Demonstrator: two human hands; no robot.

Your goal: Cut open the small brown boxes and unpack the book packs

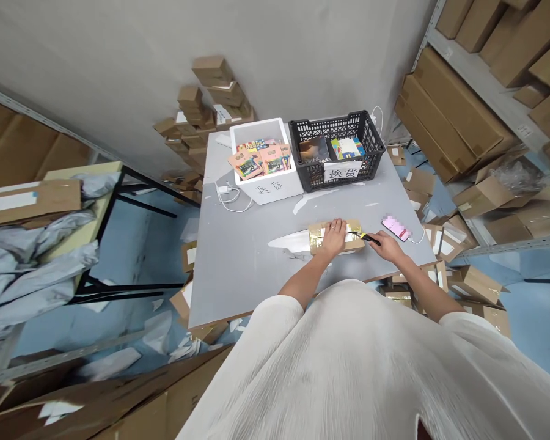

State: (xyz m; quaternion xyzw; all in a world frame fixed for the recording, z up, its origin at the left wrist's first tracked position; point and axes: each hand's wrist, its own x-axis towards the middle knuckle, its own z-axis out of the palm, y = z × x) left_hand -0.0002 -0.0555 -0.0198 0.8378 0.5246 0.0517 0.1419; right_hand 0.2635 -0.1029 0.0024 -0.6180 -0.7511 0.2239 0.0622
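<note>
White shirt cloth (343,360) lay nearest. On the grey table (242,263), the left hand (334,237) pressed a taped box (351,245), fingers flat; the right hand (387,245) had its fingers clamped around a cutter (371,239). Shallow strokes, angled clear of the steadying hand, seemed wisest.

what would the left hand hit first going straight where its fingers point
Probably the front of the black crate, beyond the cardboard box under the left hand; depth is hard to judge.
</note>
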